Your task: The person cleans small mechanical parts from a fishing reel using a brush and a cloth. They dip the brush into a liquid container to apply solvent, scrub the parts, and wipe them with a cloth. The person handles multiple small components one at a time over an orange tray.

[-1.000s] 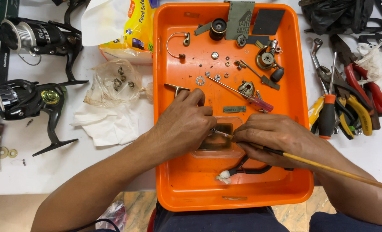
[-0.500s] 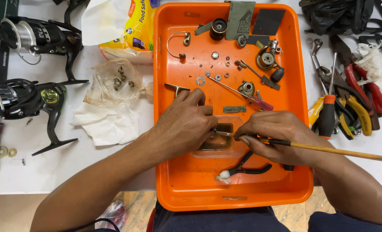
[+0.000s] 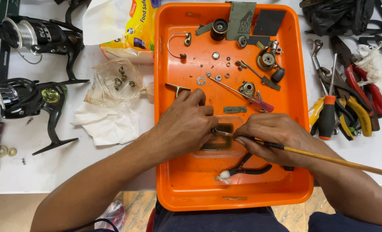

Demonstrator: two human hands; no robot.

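Both my hands work over an orange tray [image 3: 174, 180] on a white table. My left hand [image 3: 184, 126] grips a small metal part at its fingertips, above a small clear dish of dark liquid [image 3: 220, 141]. My right hand [image 3: 277, 137] holds a thin brush with a long wooden handle [image 3: 341, 162], its tip touching that part. Black tweezers with a white cotton wad [image 3: 238, 172] lie just below my hands. Small washers, screws and reel parts [image 3: 247, 88] are spread across the far half of the tray, along with a small red-handled screwdriver [image 3: 242, 92].
Two black fishing reels [image 3: 36, 36] [image 3: 32, 101] sit at the left, beside a clear plastic bag of parts [image 3: 113, 81], white tissue [image 3: 109, 124] and a yellow packet [image 3: 135, 30]. Pliers and screwdrivers [image 3: 350, 103] lie right of the tray. A black bag [image 3: 337, 15] is at the far right.
My right hand has shifted slightly left and lowered the brush handle, bringing the brush tip onto the part in my left hand. My left hand has stayed in place.
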